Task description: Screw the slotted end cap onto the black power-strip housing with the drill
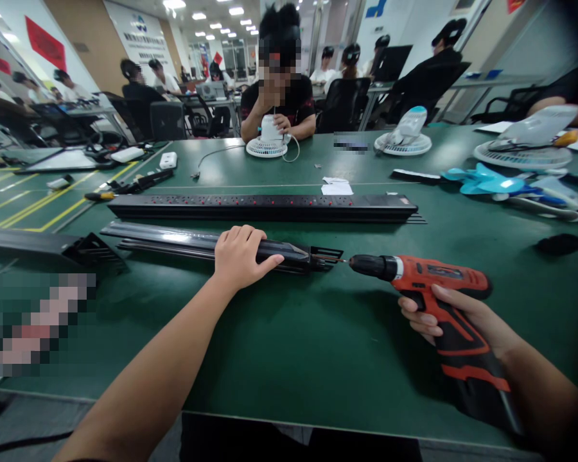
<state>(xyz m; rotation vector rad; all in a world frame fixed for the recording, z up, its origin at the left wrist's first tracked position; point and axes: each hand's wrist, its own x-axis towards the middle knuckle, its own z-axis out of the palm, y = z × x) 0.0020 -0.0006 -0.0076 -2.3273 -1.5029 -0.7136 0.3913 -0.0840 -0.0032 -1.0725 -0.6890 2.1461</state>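
My left hand (pixel 241 256) is closed over a long black housing (pixel 173 236) that lies on the green table, its thumb stretched along the near side. Slim prongs or wires stick out of the housing's right end. An orange and black cordless drill (pixel 443 276) is in my right hand (pixel 486 324), fingers around the handle below the trigger. The drill's chuck points left, and its thin bit reaches the housing's right end; whether it touches a screw there is too small to tell. Behind lies a long black power strip (pixel 270 208) with a row of red switches.
Another black housing (pixel 24 244) lies at the left. Across the table a person (pixel 279 90) handles a small white fan (pixel 267 144). More fan parts (pixel 404 138) and blue blades (pixel 491 181) lie right. A screwdriver (pixel 100 196) and a white scrap (pixel 337 187) lie beyond.
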